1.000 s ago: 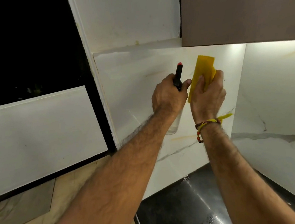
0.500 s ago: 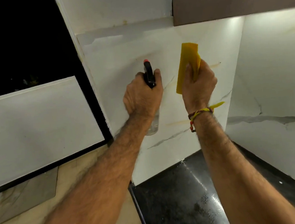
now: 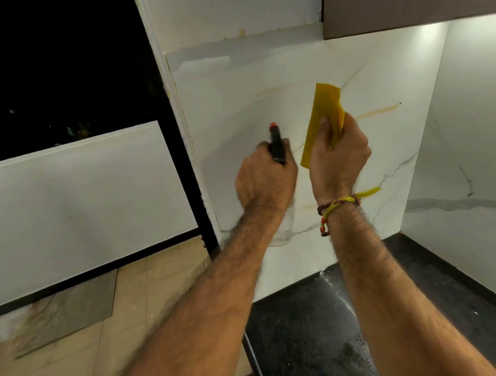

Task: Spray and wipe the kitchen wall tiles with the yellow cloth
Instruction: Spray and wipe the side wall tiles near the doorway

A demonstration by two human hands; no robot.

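Before wall tiles (image 3: 233,105), unlabelled spray bottle (image 3: 277,147), yellow cloth (image 3: 321,115)

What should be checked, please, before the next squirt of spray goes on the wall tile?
1. Left hand holds the spray bottle: ok, grip wraps it.
2. Nozzle faces the tile: ok, red tip points at the wall.
3. Liquid left in the bottle: cannot tell, the clear body is mostly hidden behind the wrist.
4. Right hand holds the cloth: ok, folded and pinched.
5. Cloth clear of the spray path: ok, it sits to the right of the nozzle.
6. Tile already wet: cannot tell.
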